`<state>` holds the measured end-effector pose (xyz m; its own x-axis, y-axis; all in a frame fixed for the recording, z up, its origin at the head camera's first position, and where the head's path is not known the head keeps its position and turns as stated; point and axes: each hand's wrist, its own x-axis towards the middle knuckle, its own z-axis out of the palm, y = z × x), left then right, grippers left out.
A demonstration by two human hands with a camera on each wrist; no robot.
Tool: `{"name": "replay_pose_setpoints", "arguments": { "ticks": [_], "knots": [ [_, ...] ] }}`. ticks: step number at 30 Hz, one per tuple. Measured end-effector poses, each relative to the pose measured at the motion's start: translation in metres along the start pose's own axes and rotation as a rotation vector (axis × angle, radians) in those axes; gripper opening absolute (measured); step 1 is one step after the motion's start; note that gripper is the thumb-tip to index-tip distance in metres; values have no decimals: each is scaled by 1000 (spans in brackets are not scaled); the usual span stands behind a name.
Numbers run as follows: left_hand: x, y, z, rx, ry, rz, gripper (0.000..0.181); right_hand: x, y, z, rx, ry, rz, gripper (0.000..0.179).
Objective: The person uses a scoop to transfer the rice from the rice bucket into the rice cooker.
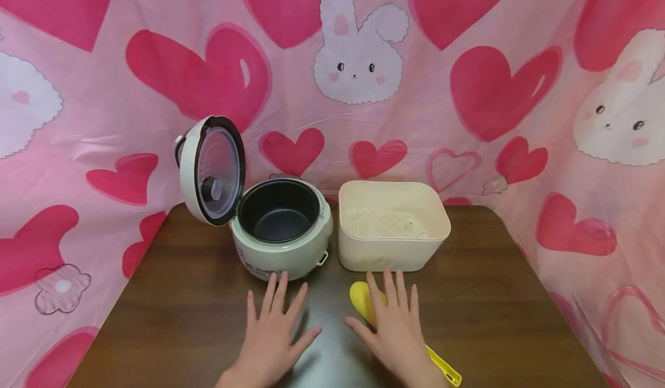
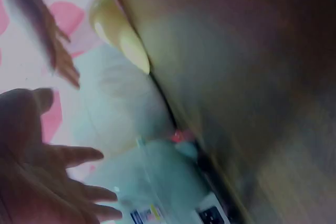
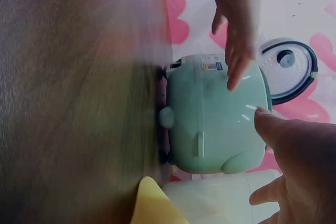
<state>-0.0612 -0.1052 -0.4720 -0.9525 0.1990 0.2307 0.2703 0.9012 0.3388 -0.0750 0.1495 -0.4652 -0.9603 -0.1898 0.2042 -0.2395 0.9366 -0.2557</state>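
Note:
Both hands hover above the table with fingers spread, holding nothing. My left hand (image 1: 272,339) is in front of a pale green rice cooker (image 1: 283,255), whose lid (image 1: 220,171) stands raised on its left side. Inside the cooker is a dark inner pot (image 1: 280,212) with no contents visible. My right hand (image 1: 397,336) is over a yellow rice paddle (image 1: 361,298) on the table, hiding its middle part; the head and handle end show. Behind that hand, a cream bin (image 1: 392,255) contains white rice grains (image 1: 381,222).
The brown wooden table (image 1: 182,324) ends at a pink cloth backdrop (image 1: 332,116) printed with hearts and rabbits. Cooker and bin stand side by side near the table's back edge, a narrow gap between them.

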Motion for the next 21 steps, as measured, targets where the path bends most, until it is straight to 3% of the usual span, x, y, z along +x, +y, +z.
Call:
{"name": "replay_pose_setpoints", "arguments": {
  "ticks": [3,6,9,12,15,18,21],
  "knots": [
    [11,-10,-13,-167,168,-13,37,-1,4,-4,-8,-3,-1,84],
    [27,-29,-30,-372,349,-68,4,-5,10,-8,-29,21,-18,78],
    [45,-53,-46,-511,452,-190,16,-9,17,-13,-58,24,-27,70],
    [65,-80,-57,-609,435,-345,25,-13,27,-19,-88,-31,-3,59],
    [83,-102,-63,-717,355,-454,48,-15,38,-22,-109,-119,40,54],
    [99,-114,-64,-871,305,-488,75,-17,48,-23,-93,-201,87,57],
    [116,-120,-60,-975,310,-469,79,-20,56,-23,-48,-281,138,61]
  ]
}}
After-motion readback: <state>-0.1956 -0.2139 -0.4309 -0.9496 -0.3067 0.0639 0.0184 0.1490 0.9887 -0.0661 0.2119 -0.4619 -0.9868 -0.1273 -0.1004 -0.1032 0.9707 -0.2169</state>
